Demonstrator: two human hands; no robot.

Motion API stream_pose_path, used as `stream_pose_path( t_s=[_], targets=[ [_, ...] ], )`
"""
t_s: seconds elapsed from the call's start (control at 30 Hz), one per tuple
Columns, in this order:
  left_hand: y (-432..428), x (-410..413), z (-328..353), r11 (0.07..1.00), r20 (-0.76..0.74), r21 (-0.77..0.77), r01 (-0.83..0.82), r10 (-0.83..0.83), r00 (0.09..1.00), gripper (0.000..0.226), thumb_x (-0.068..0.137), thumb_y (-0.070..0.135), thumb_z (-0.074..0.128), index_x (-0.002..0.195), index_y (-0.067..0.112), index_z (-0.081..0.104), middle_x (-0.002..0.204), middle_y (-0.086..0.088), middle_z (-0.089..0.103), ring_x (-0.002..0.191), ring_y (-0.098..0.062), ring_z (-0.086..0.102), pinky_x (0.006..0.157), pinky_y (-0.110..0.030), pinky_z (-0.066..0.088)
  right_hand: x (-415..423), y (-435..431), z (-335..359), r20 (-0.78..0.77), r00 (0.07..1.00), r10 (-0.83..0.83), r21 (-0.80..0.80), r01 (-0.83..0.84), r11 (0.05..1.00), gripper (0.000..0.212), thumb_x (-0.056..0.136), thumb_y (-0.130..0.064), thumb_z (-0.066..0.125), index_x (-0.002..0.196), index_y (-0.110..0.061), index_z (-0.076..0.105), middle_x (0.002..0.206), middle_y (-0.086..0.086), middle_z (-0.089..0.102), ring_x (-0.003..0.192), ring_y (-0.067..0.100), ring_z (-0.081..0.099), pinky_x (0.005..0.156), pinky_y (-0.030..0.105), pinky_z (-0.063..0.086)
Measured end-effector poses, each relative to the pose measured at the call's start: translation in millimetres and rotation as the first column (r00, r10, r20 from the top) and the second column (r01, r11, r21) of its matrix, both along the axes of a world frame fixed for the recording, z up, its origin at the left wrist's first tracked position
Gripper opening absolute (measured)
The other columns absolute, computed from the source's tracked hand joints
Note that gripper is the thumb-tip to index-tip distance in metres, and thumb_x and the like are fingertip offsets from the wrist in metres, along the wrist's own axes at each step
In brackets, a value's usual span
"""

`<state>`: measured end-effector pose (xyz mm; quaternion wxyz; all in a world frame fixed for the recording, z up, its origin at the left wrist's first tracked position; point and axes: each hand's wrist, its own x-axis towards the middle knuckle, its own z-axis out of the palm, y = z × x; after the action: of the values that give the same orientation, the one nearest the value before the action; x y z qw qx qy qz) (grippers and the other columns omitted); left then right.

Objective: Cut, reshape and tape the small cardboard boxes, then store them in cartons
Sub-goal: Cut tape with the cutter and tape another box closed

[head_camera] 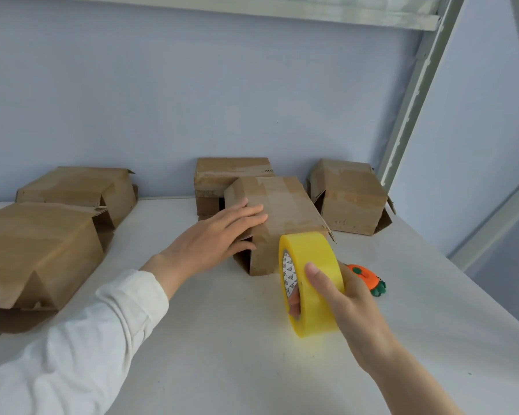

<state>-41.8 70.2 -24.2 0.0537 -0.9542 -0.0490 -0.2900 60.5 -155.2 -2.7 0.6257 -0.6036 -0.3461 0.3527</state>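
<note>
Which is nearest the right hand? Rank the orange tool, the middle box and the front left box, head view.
1. Orange tool, just behind the right hand gripping the tape roll.
2. Middle box, ahead-left, under the left hand.
3. Front left box, far left.

Five boxes on the counter. The centre box is mid-counter, with the rear box directly behind it at the wall. I note the right box to their right, apart, near the rack upright. The left front box and left rear box are far left, one behind the other. The tape roll is on edge in my right hand, just before the centre box. A small tool lies behind that hand. My left hand rests on the centre box's left side.
</note>
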Motion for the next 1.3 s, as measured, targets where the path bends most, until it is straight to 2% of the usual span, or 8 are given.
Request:
stream_pose_path(
  t_s=[0.13,0.27,0.43,0.57,0.67,0.83,0.93,1.3],
  targets=[
    [-1.0,-1.1,4.6,0.992,0.208,0.117,0.050,-0.074,0.975,0.038,0.099,0.033,0.039,0.119,0.012,0.064,0.119,-0.001,0.065,0.110,-0.016,0.062,0.072,-0.034,0.059,1.5,-4.4,22.1,-0.026,1.000,0.009,0.030,-0.008,1.000,0.048,0.070,-0.047,0.063,0.092,-0.004,0.062,0.068,0.005,0.070,0.058,0.016,0.066,0.053,0.024,0.051],
    [-20.2,1.6,48.9,0.984,0.385,-0.164,-0.062,0.122,0.915,0.047,0.098,0.049,0.026,0.115,0.025,0.063,0.099,0.004,0.072,0.082,-0.012,0.068,0.067,-0.027,0.054,4.4,-10.4,68.7,0.029,0.994,0.104,0.182,-0.107,0.977,0.020,0.062,-0.035,0.074,0.073,-0.018,0.074,0.071,0.001,0.072,0.058,0.015,0.068,0.048,0.021,0.051],
    [-32.1,0.7,96.9,0.849,0.067,-0.517,-0.114,0.172,0.983,0.052,0.084,0.060,0.048,0.130,0.035,0.047,0.125,0.016,0.055,0.124,-0.004,0.044,0.095,-0.018,0.035,9.8,7.1,118.3,0.029,0.990,0.139,0.238,-0.142,0.961,0.025,0.071,-0.038,0.068,0.064,-0.014,0.074,0.076,0.001,0.074,0.068,0.018,0.070,0.063,0.038,0.056],
    [-48.1,10.0,94.2,0.966,-0.177,-0.064,-0.250,0.236,0.956,0.135,0.044,0.083,0.058,0.149,0.014,0.009,0.156,0.002,0.008,0.143,-0.012,0.002,0.113,-0.022,0.002,8.6,24.3,132.5,-0.020,0.998,0.056,0.221,-0.051,0.974,0.037,0.085,-0.036,0.057,0.065,-0.009,0.070,0.070,0.005,0.072,0.068,0.024,0.067,0.062,0.038,0.058],
    [-46.4,15.9,79.6,0.959,-0.030,0.040,-0.281,0.282,0.959,0.120,0.051,0.071,0.062,0.142,0.001,0.029,0.139,-0.011,0.039,0.124,-0.025,0.034,0.103,-0.023,0.015,8.0,30.8,134.6,-0.053,0.998,0.038,0.229,-0.025,0.973,0.033,0.088,-0.037,0.055,0.077,-0.007,0.064,0.075,0.008,0.073,0.077,0.029,0.067,0.070,0.043,0.057],
    [-41.7,26.2,76.4,0.950,0.060,0.105,-0.293,0.289,0.956,0.103,0.056,0.067,0.046,0.130,-0.005,0.046,0.112,-0.014,0.056,0.100,-0.021,0.036,0.092,-0.029,0.026,6.4,22.3,121.9,0.051,0.997,-0.057,0.200,0.046,0.979,0.045,0.088,-0.040,0.055,0.051,-0.020,0.072,0.062,0.000,0.070,0.057,0.016,0.066,0.054,0.032,0.057],
    [-34.3,28.0,73.9,0.946,0.085,0.107,-0.307,0.299,0.950,0.107,0.056,0.066,0.049,0.134,-0.006,0.040,0.112,-0.014,0.055,0.098,-0.023,0.037,0.091,-0.028,0.028,-3.8,3.4,102.5,0.031,0.998,-0.053,0.139,0.048,0.989,0.040,0.077,-0.043,0.057,0.048,-0.019,0.070,0.051,0.001,0.066,0.042,0.012,0.061,0.038,0.020,0.049],
    [-40.9,29.2,71.2,0.947,-0.026,0.082,-0.310,0.313,0.949,0.116,0.057,0.058,0.069,0.146,0.003,0.020,0.131,-0.008,0.041,0.115,-0.023,0.032,0.099,-0.028,0.031,-8.8,-7.3,27.1,-0.025,0.998,-0.052,-0.053,0.051,0.997,0.044,0.076,-0.046,0.057,0.088,-0.005,0.061,0.064,0.003,0.070,0.054,0.016,0.064,0.057,0.029,0.050]
  ],
)
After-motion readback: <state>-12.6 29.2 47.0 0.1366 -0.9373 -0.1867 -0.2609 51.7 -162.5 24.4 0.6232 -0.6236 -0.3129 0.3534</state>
